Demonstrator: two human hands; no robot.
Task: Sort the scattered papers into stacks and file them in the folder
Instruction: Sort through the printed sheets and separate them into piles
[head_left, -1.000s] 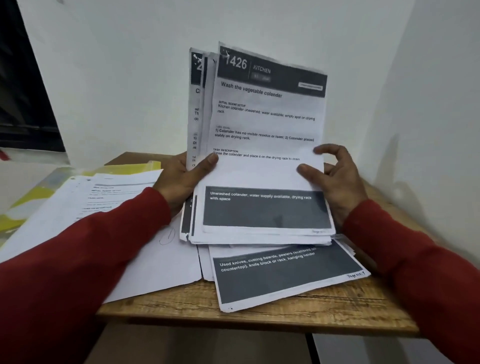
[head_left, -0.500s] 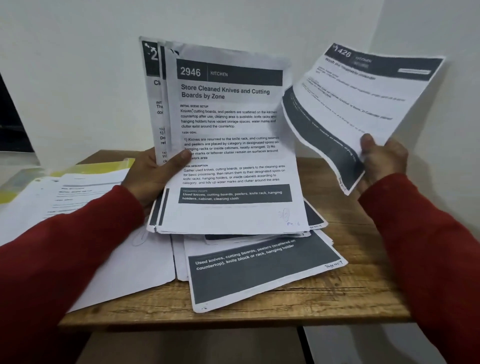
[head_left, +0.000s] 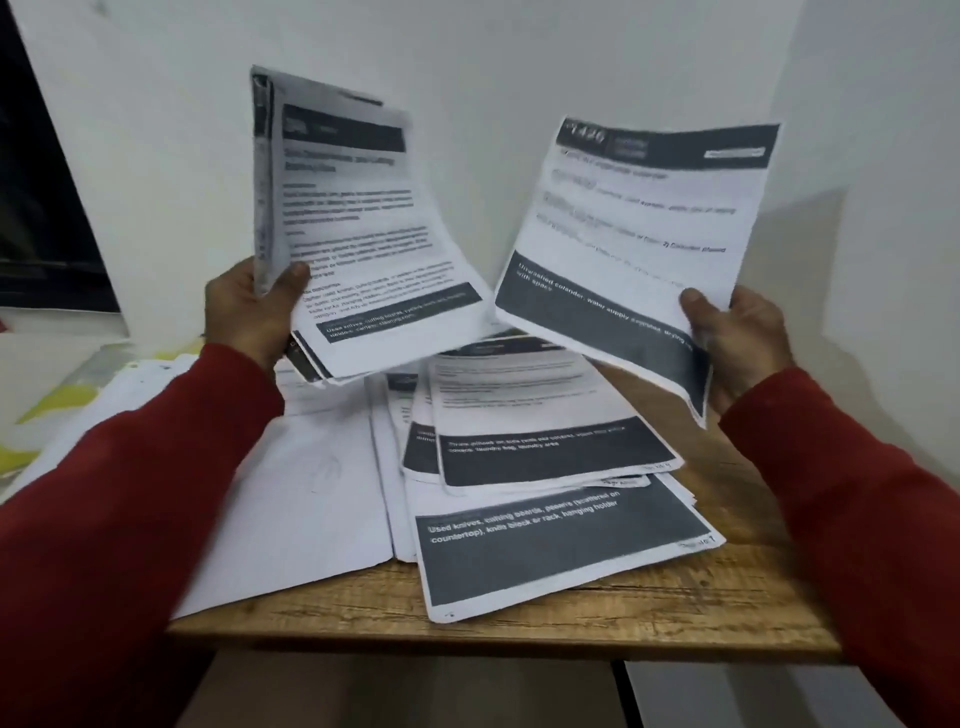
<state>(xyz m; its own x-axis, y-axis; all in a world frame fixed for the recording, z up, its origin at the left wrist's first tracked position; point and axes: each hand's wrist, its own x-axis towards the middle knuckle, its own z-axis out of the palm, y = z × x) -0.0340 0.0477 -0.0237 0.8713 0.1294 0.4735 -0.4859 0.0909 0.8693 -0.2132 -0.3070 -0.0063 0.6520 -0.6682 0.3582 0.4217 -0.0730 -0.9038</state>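
One wooden table (head_left: 675, 613) lies under both hands and carries a loose pile of papers (head_left: 545, 467), too overlapped to count. Beyond the left sleeve lies one yellow folder (head_left: 67, 400), partly covered by sheets. The left hand (head_left: 249, 317) grips a bundle of several sheets (head_left: 358, 234), held upright. The right hand (head_left: 737, 338) pinches one single sheet (head_left: 639, 223) by its lower corner, apart from the bundle.
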